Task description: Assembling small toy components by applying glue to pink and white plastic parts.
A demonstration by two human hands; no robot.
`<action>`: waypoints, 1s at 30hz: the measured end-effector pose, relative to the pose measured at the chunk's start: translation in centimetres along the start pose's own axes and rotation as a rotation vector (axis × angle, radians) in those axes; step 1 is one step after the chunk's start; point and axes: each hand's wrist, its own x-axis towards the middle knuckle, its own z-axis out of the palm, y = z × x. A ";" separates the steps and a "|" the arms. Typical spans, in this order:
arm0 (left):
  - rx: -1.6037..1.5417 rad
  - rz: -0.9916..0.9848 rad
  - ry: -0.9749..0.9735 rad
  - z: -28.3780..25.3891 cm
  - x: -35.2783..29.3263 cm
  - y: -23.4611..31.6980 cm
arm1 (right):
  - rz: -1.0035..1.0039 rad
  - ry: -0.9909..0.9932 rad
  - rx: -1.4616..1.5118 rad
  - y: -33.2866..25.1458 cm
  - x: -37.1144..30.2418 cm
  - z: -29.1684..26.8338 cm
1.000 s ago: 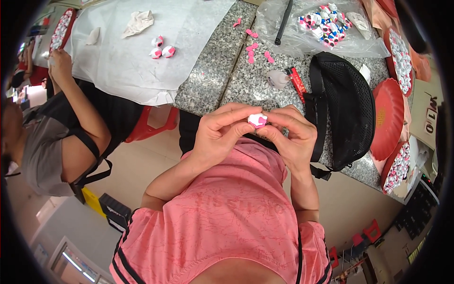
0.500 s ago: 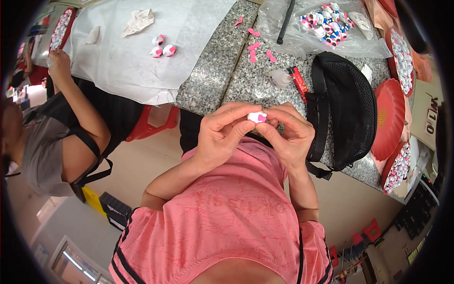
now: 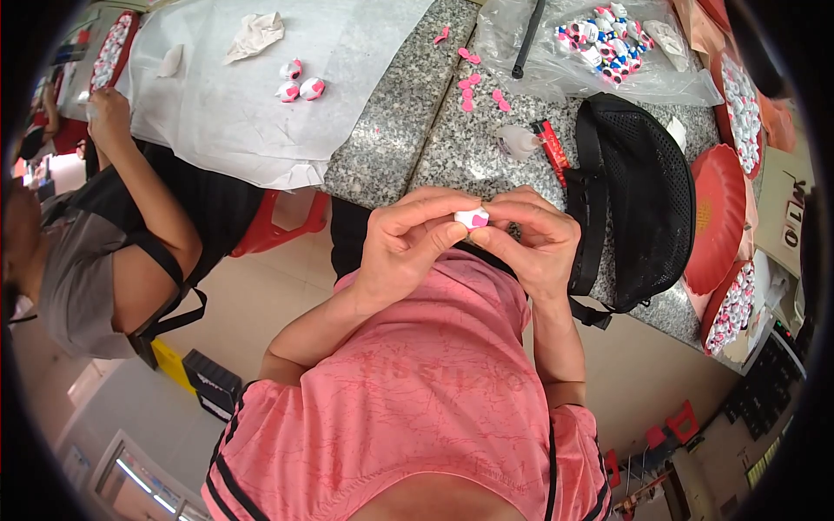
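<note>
Left hand (image 3: 391, 250) and right hand (image 3: 540, 247) pinch a small ball (image 3: 467, 216); pressing its pink patch (image 3: 479, 221) seems the step; next likely calls for light, even pressure.

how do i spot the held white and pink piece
Find the speckled grey granite tabletop. At its near edge, the person's left hand and right hand pinch the small white-and-pink piece, unlike three similar pieces lying on the white sheet.
</note>
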 end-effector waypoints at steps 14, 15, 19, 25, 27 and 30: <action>-0.011 -0.048 -0.019 -0.1 -0.1 0.2 | 0.039 0.003 0.059 0.3 0.0 -0.3; -0.011 -0.049 -0.020 -0.1 -0.1 0.2 | 0.040 0.003 0.058 0.2 0.0 -0.3; -0.035 -0.082 -0.017 -0.2 -0.1 0.2 | 0.115 0.019 0.086 -0.1 0.0 -0.3; -0.126 -0.132 -0.045 -0.6 -0.1 -0.5 | -0.047 0.006 -0.077 0.1 0.0 -0.3; -0.150 -0.146 -0.055 -0.7 -0.1 -0.8 | -0.105 0.025 -0.121 0.0 0.0 -0.1; -0.570 -0.319 -0.061 -0.5 0.0 -1.2 | -0.216 0.096 -0.262 -0.4 -0.2 0.4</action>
